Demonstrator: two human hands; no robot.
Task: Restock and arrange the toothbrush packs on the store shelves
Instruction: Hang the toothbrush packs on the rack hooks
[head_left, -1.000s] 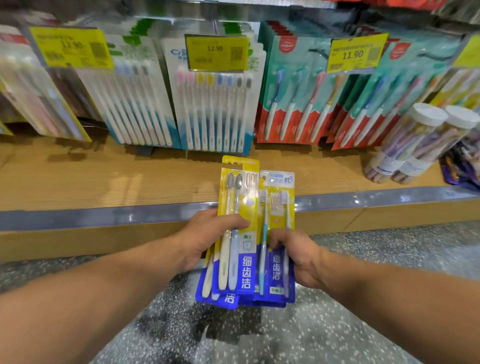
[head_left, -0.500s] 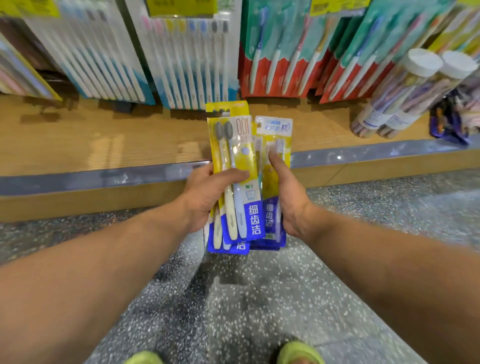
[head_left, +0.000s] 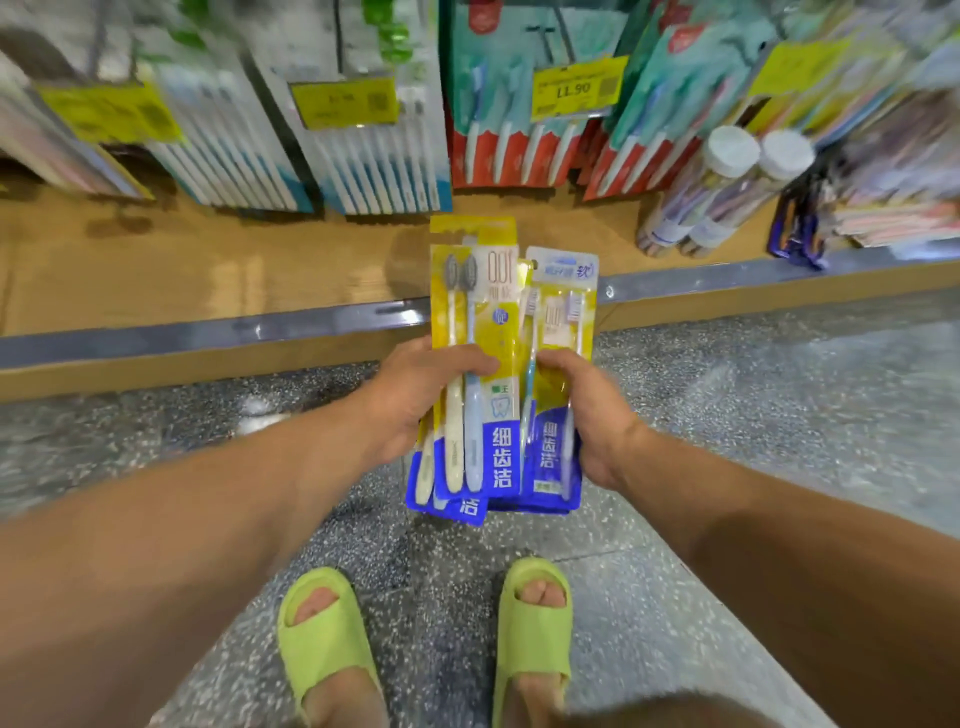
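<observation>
I hold a fanned stack of yellow-and-blue toothbrush packs (head_left: 496, 322) upright over the speckled floor, in front of the low wooden shelf (head_left: 208, 270). My left hand (head_left: 415, 400) grips the left side of the stack, thumb across the front pack with two brushes. My right hand (head_left: 587, 415) grips the right side, thumb on a smaller pack with a light blue header (head_left: 563, 291). Further packs lie behind, mostly hidden.
Blue-and-white packs (head_left: 363, 156) and red-and-teal packs (head_left: 519, 130) hang above the shelf behind yellow price tags (head_left: 576, 88). Two clear tubs with white lids (head_left: 727, 187) lean at the right. My feet in green slippers (head_left: 530, 634) stand below on the floor.
The view tilted down, so my feet are now fully in sight. My right thumb slid from high on the right pack down to its middle. Both hands still hold the stack.
</observation>
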